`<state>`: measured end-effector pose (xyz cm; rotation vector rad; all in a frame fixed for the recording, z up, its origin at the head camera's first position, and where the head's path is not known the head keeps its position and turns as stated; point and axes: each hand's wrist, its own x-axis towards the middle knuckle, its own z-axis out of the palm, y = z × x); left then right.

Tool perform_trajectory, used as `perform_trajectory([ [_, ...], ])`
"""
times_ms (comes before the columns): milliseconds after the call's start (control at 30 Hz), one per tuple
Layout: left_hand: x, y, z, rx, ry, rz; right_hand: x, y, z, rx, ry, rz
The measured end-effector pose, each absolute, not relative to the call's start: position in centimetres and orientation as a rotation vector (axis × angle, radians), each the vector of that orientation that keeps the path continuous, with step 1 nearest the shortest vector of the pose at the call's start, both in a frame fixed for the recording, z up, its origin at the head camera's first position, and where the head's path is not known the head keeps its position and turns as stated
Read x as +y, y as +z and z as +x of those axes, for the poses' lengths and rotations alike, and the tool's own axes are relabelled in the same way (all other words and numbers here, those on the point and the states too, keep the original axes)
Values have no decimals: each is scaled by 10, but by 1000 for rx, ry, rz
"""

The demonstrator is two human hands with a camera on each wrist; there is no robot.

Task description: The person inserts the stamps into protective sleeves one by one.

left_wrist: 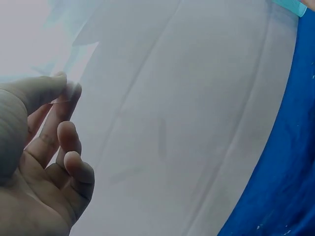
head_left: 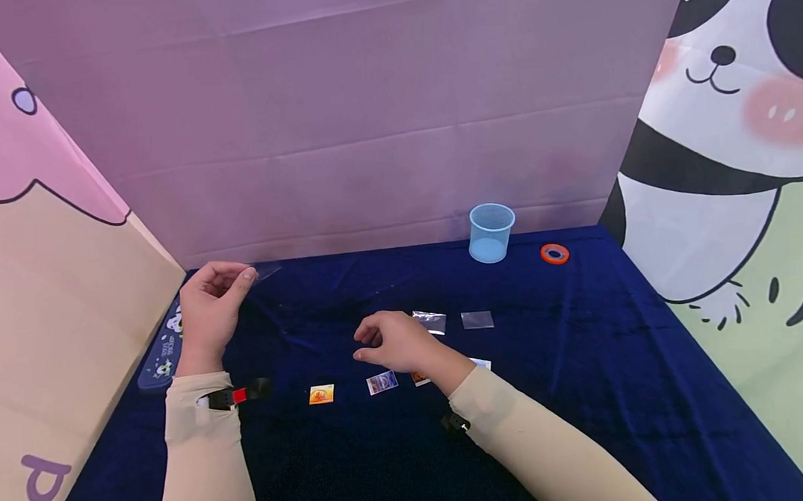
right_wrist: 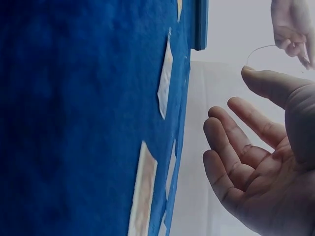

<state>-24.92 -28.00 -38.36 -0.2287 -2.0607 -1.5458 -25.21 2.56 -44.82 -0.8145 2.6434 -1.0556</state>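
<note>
Clear film (head_left: 266,272) is pinched at the fingertips of the left hand (head_left: 210,310), jutting to their right, while farther right the right hand (head_left: 399,341) is held empty, fingers loosely bent, thumb apart.

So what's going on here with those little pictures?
Someone's left hand is pinching a thin piece of clear plastic. Their right hand looks empty, fingers relaxed, over the middle of the dark-blue cloth. A small yellow picture card and a blue picture card lie on the cloth; others are partly hidden by the right arm. Two more clear plastic pieces lie beyond it.
</note>
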Motion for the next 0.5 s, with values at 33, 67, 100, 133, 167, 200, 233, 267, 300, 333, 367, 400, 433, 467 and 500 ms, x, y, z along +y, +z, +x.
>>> perform_trajectory([
  [33, -281, -383, -249, -2040, -1562, -222, 23, -449, -252, 2642, -1046, -823],
  [67, -282, -382, -248, -2028, -1570, -212, 21, -449, -252, 2640, -1038, -831],
  [100, -283, -382, -248, -2024, -1575, -204, 20, -450, -252, 2638, -1033, -837],
  [133, -284, -382, -248, -2021, -1583, -194, 18, -451, -252, 2637, -1024, -845],
  [167, -286, -382, -248, -2019, -1594, -185, 16, -452, -253, 2637, -1010, -849],
  [200, -288, -382, -247, -2016, -1597, -176, 14, -453, -253, 2635, -997, -855],
  [233, -289, -381, -247, -2004, -1610, -167, 12, -454, -253, 2633, -985, -862],
  [267, -291, -381, -247, -2001, -1611, -154, 11, -454, -253, 2626, -975, -871],
  [300, -293, -381, -246, -1995, -1615, -141, 9, -455, -253, 2622, -962, -882],
  [333, -295, -380, -245, -1987, -1615, -127, 7, -456, -254, 2619, -947, -892],
  [367, -297, -379, -244, -1976, -1621, -114, 6, -457, -254, 2615, -935, -902],
  [400, -298, -377, -243, -1964, -1627, -104, 4, -458, -254, 2613, -923, -911],
  [433, -300, -376, -242, -1949, -1643, -92, 2, -459, -255, 2613, -910, -917],
  [467, -302, -375, -241, -1944, -1649, -76, 0, -459, -255, 2615, -895, -921],
  [500, -303, -374, -241, -1932, -1664, -62, -2, -459, -254, 2618, -881, -920],
])
